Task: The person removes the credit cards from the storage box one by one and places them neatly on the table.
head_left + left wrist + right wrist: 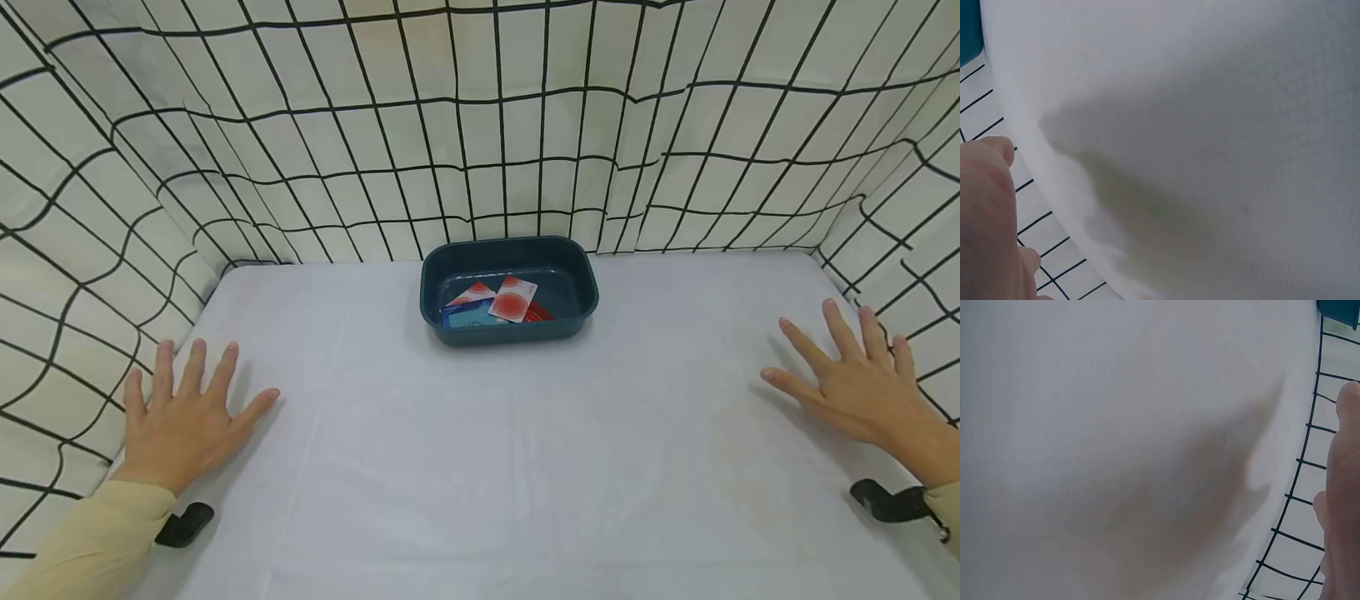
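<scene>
My left hand [180,425] is spread over the left side of the white table, its fingers straight and holding nothing. On the far right my right hand [862,383] is spread the same way, with nothing in it. Both wrist views show part of a hand and its shadow on the white cloth. Between the hands, at the back middle, stands a dark teal bin [517,333]. Inside it lie a white card with a red circle [512,298], a second red and white card [472,293], a blue packet [472,314] and something red [537,312], partly covered.
White walls with a black grid of lines [502,133] rise behind the table and on both sides. White cloth [480,467] covers the table. A black wrist device [183,525] sits under the left sleeve and another black device [888,502] by the right wrist.
</scene>
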Available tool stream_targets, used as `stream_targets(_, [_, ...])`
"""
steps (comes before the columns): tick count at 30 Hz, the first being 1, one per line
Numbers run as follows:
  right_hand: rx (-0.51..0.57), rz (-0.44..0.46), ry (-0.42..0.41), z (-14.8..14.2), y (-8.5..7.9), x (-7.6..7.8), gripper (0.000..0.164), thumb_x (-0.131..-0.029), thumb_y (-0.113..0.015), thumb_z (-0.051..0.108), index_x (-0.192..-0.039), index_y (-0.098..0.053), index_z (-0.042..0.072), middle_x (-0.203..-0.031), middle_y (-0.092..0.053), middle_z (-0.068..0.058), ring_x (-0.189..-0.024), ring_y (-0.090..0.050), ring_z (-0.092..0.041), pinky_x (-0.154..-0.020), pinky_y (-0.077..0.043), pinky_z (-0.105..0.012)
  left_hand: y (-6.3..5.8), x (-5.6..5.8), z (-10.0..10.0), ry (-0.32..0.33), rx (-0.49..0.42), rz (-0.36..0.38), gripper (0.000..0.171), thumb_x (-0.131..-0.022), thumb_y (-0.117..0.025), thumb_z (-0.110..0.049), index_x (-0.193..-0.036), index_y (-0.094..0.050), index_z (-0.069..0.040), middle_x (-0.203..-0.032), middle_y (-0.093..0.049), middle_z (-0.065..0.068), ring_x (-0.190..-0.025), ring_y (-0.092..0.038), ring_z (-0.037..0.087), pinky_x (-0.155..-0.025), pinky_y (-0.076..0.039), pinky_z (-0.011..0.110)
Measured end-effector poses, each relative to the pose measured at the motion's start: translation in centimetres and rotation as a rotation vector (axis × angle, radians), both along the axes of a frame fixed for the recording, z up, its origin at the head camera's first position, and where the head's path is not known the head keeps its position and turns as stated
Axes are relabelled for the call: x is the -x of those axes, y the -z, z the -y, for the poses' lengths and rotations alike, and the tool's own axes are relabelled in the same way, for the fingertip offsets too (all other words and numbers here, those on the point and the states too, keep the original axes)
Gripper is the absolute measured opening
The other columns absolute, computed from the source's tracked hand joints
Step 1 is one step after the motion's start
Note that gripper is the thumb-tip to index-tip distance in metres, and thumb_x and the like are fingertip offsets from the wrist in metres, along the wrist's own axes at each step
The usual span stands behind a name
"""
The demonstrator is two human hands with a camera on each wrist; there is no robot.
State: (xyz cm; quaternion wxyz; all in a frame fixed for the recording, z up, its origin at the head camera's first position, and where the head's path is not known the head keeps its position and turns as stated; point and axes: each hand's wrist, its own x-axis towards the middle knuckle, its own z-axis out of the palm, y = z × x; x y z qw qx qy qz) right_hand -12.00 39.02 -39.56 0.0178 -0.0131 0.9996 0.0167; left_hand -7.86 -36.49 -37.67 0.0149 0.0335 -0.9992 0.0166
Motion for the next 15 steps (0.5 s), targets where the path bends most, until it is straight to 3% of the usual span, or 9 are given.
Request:
stream_targets(7, [0.014,-0.013,0.003,0.4,-0.4,0.3,0.095,-0.095,-0.039,0.077,-0.166,-0.007,0.023,-0.168,0.02,-0.028,-0.154,0.022,-0.057,-0.115,0.003,-0.082,-1.2,0.5,-0.1,-0.01,-0.002,0.016,0.098,-0.096,-0.035,-0.077,-0.165,-0.015,-0.011,-0.168,-0.008,0.034,-0.157,0.015,0.055,-0.119,0.01,0.076])
stream_targets(15, [0.01,-0.047,0.01,-0.1,-1.3,0.3,0.096,-0.096,-0.04,0.076,-0.166,-0.006,0.021,-0.168,0.02,-0.028,-0.153,0.019,-0.059,-0.116,0.004,-0.082,-1.2,0.9,-0.7,-0.005,-0.024,-0.008,0.097,-0.096,-0.037,-0.077,-0.165,-0.019,-0.011,-0.168,-0.012,0.033,-0.157,0.01,0.055,-0.118,0.006,0.077])
